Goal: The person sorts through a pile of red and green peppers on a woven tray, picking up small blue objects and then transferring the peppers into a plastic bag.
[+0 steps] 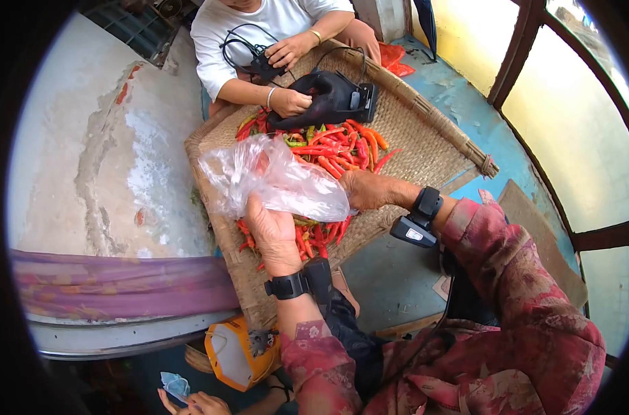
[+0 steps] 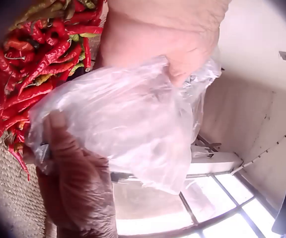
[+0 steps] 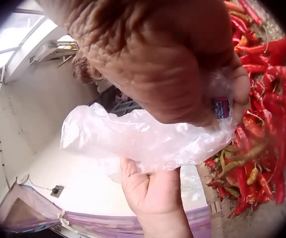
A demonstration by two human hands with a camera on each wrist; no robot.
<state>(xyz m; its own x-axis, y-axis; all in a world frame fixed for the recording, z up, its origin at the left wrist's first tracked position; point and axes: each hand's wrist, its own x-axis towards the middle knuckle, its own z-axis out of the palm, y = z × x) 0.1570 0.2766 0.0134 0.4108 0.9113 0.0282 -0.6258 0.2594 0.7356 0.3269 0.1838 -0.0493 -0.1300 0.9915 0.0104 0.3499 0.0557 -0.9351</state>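
A clear plastic bag [image 1: 276, 181] stretches between my hands above a heap of red chili peppers [image 1: 332, 149]. My right hand [image 1: 370, 190] pinches the bag's right end. In the right wrist view a small dark printed patch [image 3: 221, 107] shows between that hand's fingers. My left hand [image 1: 271, 232] holds the bag from below, its thumb against the film; its other fingers are hidden by the plastic. More chili peppers [image 2: 34, 74], with a few green ones, lie close beside the bag in the left wrist view.
The peppers lie on a woven bamboo tray [image 1: 425, 131] with a raised rim. Across it, a person in a white shirt [image 1: 214, 41] has a hand at a black bag-like item [image 1: 335, 100]. An orange-yellow bag [image 1: 242, 353] stands below left, near another person's hand [image 1: 204, 402].
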